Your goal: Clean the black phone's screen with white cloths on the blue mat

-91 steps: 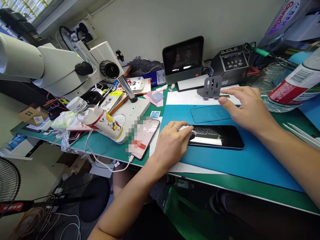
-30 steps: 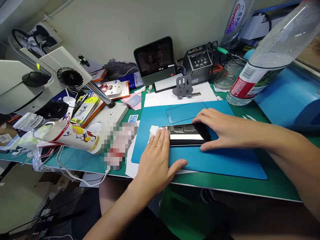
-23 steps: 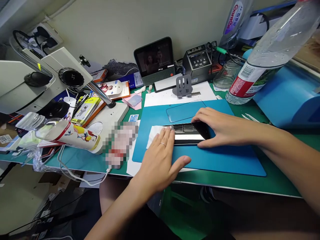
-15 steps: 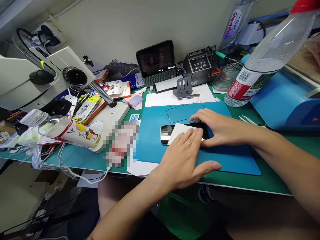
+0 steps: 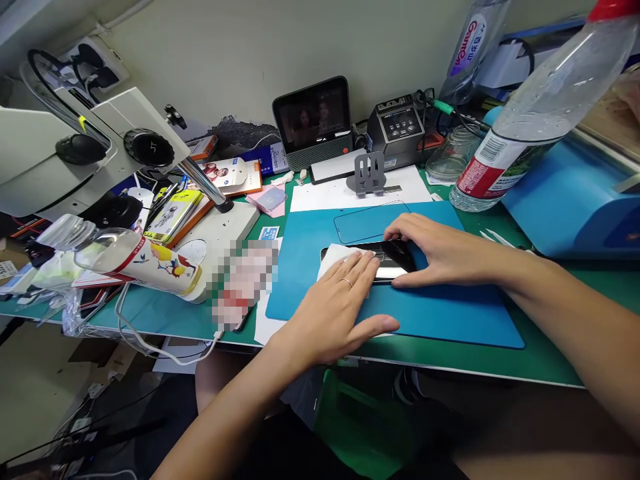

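A black phone (image 5: pixel 393 273) lies flat on the blue mat (image 5: pixel 295 287), its glossy face reflecting light. My left hand (image 5: pixel 333 310) presses a white wipe (image 5: pixel 336 254) on the phone's left part, fingers straight and together, thumb apart. Around the phone's right end, the thumb and fingers of my right hand (image 5: pixel 435 253) grip the near and far edges. Just beyond the phone rests a clear, dark-edged glass sheet (image 5: pixel 367 225), shaped like a phone screen.
A microscope (image 5: pixel 145 147) and a tilted drink bottle (image 5: pixel 155 263) stand left. Behind the mat are a grey stand (image 5: pixel 369 175), a smart display (image 5: pixel 314 120) and a control box (image 5: pixel 397 130). A large bottle (image 5: pixel 525 127) and a blue machine (image 5: pixel 570 200) flank the right.
My left hand has slid the wipe leftwards along the phone, uncovering more of its middle and right part. My right hand has stayed at the right end, with only a slight shift.
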Tool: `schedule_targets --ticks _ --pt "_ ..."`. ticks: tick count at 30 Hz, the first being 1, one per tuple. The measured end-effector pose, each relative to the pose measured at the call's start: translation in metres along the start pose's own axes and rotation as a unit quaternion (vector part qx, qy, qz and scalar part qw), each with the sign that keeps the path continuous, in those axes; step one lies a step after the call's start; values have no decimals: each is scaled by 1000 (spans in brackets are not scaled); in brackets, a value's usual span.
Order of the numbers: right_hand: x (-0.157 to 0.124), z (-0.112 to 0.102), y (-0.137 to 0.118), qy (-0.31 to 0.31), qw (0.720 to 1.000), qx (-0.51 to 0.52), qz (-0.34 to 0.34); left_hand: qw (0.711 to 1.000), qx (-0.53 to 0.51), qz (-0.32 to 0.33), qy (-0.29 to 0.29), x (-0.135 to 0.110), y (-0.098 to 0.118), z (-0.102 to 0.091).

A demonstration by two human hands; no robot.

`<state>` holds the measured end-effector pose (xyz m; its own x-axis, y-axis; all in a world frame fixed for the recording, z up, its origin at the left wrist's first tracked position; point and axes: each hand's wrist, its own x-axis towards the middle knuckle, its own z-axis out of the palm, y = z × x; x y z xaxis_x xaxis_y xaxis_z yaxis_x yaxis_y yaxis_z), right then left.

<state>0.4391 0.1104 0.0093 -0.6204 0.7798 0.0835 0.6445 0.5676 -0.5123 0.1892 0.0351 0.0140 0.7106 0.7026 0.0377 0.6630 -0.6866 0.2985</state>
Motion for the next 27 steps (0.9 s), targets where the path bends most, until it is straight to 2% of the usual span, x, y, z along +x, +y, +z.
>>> schedule_targets --ticks 7,10,16,20,24,27 --pt "2 4 -3 14 1000 -10 -4 997 54 -38 30 -23 -18 -6" --pt "3 7 -4 15 1000 -16 -3 997 69 -38 26 -18 -17 0" --pt "6 7 -3 14 1000 -2 -5 996 74 -40 34 8 2 14" --pt "6 3 1 8 1000 22 0 994 82 -69 28 -3 0 11" --pt "6 0 4 78 996 40 -2 985 107 -134 27 -28 -11 3" --pt "8 -1 3 140 990 35 1 983 93 -155 25 -29 -9 0"
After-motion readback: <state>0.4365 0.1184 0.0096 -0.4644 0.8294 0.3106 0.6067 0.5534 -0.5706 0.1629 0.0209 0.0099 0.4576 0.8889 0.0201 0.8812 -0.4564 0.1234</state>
